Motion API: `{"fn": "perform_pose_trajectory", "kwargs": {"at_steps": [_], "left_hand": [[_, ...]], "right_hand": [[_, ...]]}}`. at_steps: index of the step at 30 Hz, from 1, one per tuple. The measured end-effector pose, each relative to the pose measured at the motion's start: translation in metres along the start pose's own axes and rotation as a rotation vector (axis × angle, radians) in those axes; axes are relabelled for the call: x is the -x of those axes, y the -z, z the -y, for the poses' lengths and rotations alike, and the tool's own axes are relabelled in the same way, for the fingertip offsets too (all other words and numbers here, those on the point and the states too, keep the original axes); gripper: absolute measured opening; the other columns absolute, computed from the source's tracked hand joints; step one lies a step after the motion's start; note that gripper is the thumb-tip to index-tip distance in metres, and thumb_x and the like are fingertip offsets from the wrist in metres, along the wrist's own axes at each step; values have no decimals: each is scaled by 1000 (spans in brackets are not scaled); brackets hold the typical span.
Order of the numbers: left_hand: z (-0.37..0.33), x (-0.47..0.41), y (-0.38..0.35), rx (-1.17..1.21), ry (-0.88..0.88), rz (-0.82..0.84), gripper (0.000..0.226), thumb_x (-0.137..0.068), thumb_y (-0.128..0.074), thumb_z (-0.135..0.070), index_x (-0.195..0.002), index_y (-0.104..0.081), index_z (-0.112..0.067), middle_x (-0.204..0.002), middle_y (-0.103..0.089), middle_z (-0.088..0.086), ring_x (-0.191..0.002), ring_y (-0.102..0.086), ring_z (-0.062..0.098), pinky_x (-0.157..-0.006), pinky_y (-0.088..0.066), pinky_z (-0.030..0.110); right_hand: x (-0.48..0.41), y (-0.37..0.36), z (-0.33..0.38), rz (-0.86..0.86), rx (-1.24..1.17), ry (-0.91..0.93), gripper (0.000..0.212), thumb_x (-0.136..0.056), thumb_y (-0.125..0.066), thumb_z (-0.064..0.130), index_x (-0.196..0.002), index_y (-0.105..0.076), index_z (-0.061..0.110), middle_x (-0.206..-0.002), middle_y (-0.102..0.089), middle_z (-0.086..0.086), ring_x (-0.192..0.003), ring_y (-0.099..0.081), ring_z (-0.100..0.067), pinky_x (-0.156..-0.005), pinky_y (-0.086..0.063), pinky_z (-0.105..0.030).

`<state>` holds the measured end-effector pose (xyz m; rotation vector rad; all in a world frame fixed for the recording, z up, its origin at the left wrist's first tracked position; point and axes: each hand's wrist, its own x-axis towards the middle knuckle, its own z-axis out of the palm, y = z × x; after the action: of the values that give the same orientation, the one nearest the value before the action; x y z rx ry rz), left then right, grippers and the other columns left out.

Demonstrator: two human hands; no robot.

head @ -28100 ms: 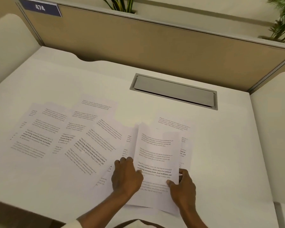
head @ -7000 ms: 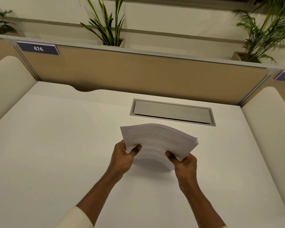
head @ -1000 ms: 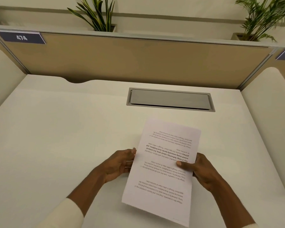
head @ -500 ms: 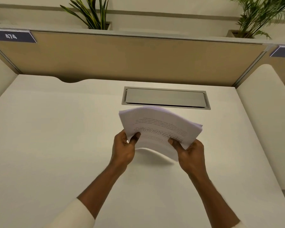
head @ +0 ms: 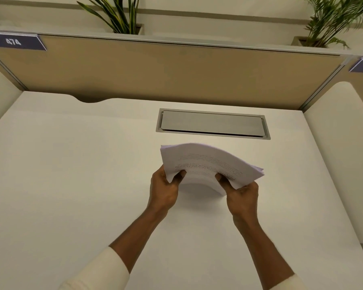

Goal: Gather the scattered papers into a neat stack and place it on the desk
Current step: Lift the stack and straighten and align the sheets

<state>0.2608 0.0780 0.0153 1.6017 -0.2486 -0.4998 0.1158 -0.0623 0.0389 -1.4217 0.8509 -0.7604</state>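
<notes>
Head view: papers (head: 208, 164) held at frame centre.
Left hand (head: 165, 189) and right hand (head: 240, 193) grip their near edge above the desk (head: 71, 174).

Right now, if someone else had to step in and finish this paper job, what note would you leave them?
Left hand: shut on the paper stack, gripping its left near corner.
Right hand: shut on the same stack at its right near edge.
The stack is bowed upward, its near edge down by the white desk, in front of the grey cable hatch.
Done: no loose sheets show on the desk.
Left: square the edges, lay the stack flat on the desk, let go.
</notes>
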Motion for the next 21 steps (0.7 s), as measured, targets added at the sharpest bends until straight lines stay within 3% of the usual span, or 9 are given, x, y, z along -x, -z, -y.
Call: {"fn": "perform_pose_trajectory", "kwargs": {"at_steps": [7,10,14,18,21], "left_hand": [[-7,-5,-1,10,-46,-7,41,-94,-85,-17,-121,-69,-44,-110,-79,-26,-104,-72,-7,-78,-58,6],[-6,-8,2,25,-29,11,41,-93,-86,-17,-119,-69,-44,-109,-80,-26,-103,-73,-7,-78,-59,9],[-8,-8,-2,5,-3,21,32,-101,-78,-19,-115,-71,-47,-109,-81,-28,-101,-74,-6,-83,-58,17],[-11,-9,-3,17,-39,-9,36,-100,-78,-24,-108,-71,-59,-110,-81,-27,-101,-75,-5,-75,-60,10],[-4,-7,-3,12,-41,-9,34,-98,-80,-24,-113,-71,-53,-112,-81,-26,-104,-75,-2,-77,-60,11]], "right_hand": [[-7,1,9,32,-16,46,56,-82,-94,15,-100,-76,64,-101,-82,25,-98,-77,2,-79,-63,-14],[-7,1,4,28,-27,23,51,-77,-96,17,-97,-78,61,-100,-83,23,-96,-77,1,-79,-63,-17],[-5,-3,-7,6,-76,-25,52,-87,-89,5,-94,-82,56,-100,-85,19,-95,-79,-3,-87,-62,-29],[-7,-5,-5,-7,-88,-17,46,-88,-90,10,-97,-82,54,-102,-85,18,-97,-79,-3,-79,-63,-16],[-7,-5,-8,15,-79,-36,45,-87,-91,10,-96,-82,53,-102,-85,18,-97,-80,-3,-80,-64,-18]]}}
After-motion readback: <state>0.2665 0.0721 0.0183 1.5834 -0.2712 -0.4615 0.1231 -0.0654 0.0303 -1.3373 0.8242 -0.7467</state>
